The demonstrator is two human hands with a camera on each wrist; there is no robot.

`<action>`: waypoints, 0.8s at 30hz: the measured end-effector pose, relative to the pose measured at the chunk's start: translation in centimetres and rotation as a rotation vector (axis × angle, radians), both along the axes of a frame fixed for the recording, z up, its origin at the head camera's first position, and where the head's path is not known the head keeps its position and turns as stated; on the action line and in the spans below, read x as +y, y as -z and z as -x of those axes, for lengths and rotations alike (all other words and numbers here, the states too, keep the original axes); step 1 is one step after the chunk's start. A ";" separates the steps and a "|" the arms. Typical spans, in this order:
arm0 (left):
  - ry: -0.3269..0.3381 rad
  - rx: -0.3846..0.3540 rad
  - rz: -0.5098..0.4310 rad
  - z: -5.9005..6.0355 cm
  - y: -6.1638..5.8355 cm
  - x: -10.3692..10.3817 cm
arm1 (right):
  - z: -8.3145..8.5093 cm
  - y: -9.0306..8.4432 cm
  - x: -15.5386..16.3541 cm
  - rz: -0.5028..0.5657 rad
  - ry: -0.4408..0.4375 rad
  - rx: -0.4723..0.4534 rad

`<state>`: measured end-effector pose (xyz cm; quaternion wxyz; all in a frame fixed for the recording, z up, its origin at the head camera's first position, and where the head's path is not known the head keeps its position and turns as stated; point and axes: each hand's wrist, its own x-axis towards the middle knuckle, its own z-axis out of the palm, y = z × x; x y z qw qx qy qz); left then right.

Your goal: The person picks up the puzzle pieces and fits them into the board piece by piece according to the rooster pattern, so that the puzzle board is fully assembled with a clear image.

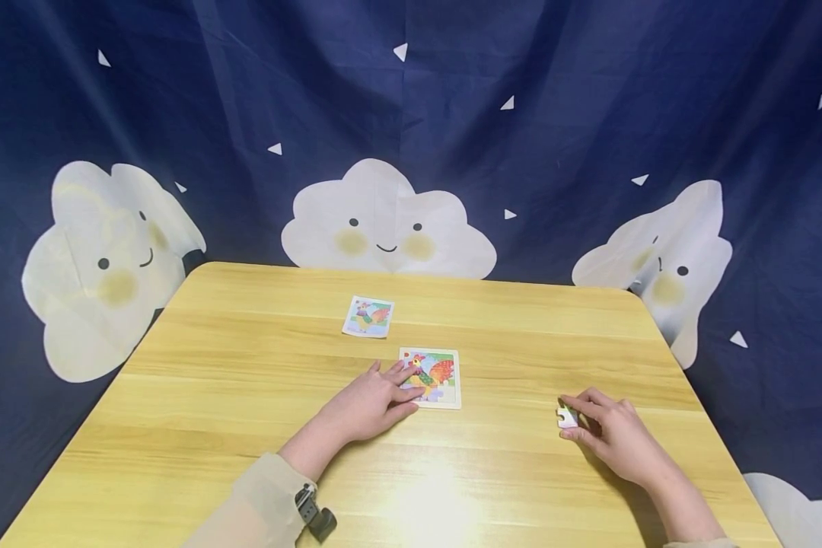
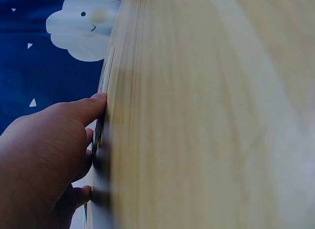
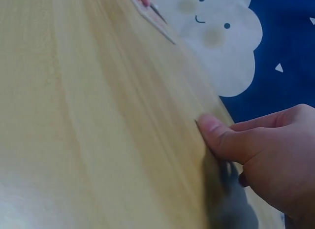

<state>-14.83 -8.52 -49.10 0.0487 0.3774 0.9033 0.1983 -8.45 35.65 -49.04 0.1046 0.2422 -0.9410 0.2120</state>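
Two hands on the table point(image 1: 246, 426), both low and in contact. My left hand point(image 1: 370, 403) lies flat near the table's middle, fingers point(image 1: 400, 374) straight and slightly spread, tips resting on the left edge of the puzzle board point(image 1: 445, 380). Left wrist view confirms it: thumb and fingertips against the board's thin edge, nothing curled round it.

Puzzle board sits flat about mid-table, slightly toward the far edge. Rooster picture mostly filled in, with a few pale gaps along its near side.

My right hand point(image 1: 613, 434) is toward the right edge of the table, well apart from the board. Its fingers are curled, pinching a small puzzle piece point(image 1: 566, 416) between thumb and forefinger. Piece is touching or just above the tabletop; I can't tell which. It shows white with a bit of green. Right wrist view has the thumb point(image 3: 216, 133) pressed down at the table surface, piece itself blurred there.

Reference card point(image 1: 367, 316) with the same rooster picture lies flat beyond the board, nearer the far edge, left of the board, not touching it.

Backdrop point(image 1: 589, 114) behind the table: dark blue cloth with white smiling clouds.
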 end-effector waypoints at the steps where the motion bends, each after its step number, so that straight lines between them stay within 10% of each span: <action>1: 0.000 -0.001 -0.003 0.0 0.0 0.0 | 0.0 -0.1 0.0 -0.007 -0.005 -0.001; 24: -0.002 -0.006 0.007 -0.1 0.0 -0.1 | 1.3 -1.3 -2.7 -0.002 -0.031 -0.027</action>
